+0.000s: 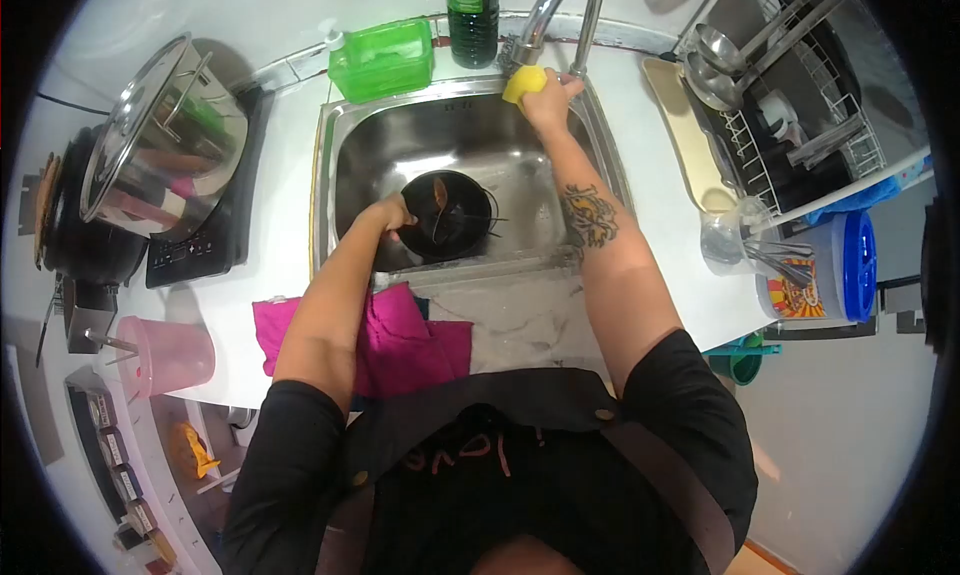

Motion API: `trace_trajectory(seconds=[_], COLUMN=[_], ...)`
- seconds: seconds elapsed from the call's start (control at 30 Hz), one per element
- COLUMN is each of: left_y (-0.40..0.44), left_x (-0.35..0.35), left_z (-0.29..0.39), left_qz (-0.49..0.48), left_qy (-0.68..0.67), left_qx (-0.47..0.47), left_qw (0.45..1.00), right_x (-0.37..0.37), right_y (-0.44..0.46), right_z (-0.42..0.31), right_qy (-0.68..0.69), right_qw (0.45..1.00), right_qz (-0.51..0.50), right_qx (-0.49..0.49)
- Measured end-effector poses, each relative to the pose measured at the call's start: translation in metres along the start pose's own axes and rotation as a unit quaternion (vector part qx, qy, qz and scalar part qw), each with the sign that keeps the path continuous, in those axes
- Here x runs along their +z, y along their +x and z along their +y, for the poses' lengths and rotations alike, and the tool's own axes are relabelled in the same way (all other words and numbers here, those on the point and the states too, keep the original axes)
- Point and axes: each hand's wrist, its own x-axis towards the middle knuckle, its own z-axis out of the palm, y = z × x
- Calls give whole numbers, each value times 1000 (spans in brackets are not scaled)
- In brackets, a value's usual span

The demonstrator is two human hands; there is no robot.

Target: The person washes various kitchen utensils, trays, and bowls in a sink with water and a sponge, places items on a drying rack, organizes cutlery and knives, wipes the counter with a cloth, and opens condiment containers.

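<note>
In the steel sink (500,160) lies a round black pan (462,237) with a brown utensil inside it. My left hand (388,215) grips the pan at its left edge, fingers closed round it. Up at the back right of the sink, my right hand (549,102) holds a yellow sponge (525,81) with its fingers closed, close beside the base of the chrome faucet (545,20). Some thin dark utensils stick out over the pan's right side.
Behind the sink stand a green container (382,59) and a dark bottle (472,20). A large pot (190,155) is on the left. On the right are a dish rack (750,165) and a cutlery cup (732,237). Pink cloth (400,340) lies in front.
</note>
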Motion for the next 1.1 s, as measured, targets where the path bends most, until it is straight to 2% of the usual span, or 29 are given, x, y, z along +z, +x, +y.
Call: trace_trajectory(seconds=[0.03,0.07,0.1,0.13,0.2,0.23,0.3,0.37,0.43,0.47,0.53,0.6,0.63,0.7,0.77,0.8,0.83,0.87,0.9,0.93,0.97,1.1], left_y=[5,10,15,7,-19,-14,1,3,0,2,1,-2,-7,-6,14,27,45,47,49,36,35,68], left_x=[4,9,10,11,19,25,37,48,59,64,72,79,78,76,82,84,87,87,87,87,89,90], left_z=[-3,-4,-5,9,50,57,65,74,80,81,86,92,99,109,106,104,101,104,104,109,109,95], left_qz=[-2,143,282,281,322,321,210,195,163,132,132,129,132,139,159,160,116,72,73,79,85,63], left_qy=[0,84,167,170,303,303,313,292,296,320,325,329,351,373,265,263,226,187,184,168,153,175], left_qx=[-1,95,190,194,132,133,153,138,77,62,50,36,39,44,136,137,166,194,195,183,170,198], left_qw=[1000,982,926,925,887,887,913,926,938,936,935,935,926,916,941,941,953,960,961,965,970,962], right_x=[2,2,1,-1,-5,-5,-4,10,12,11,7,3,3,10,12,12,11,9,7,3,-6,-45], right_y=[0,0,0,-1,2,3,3,0,-8,-7,-3,5,2,-4,-14,-21,-28,-36,-40,-43,-48,-55], right_z=[-2,-3,-3,-1,4,6,13,21,21,19,21,27,26,17,11,9,7,5,5,5,-1,-30], right_qy=[54,47,47,48,48,47,58,104,65,59,52,256,254,363,385,405,423,392,389,215,32,-170], right_qw=[997,997,997,996,995,995,995,994,997,998,998,956,957,917,902,886,869,881,881,943,959,933], right_qz=[10,7,10,12,6,7,-21,-4,-41,-19,2,-101,-99,-122,-139,-156,-172,-207,-208,-247,-274,-319], right_qx=[45,56,58,72,91,91,74,38,24,21,21,97,99,113,139,166,192,169,167,51,-69,-9])
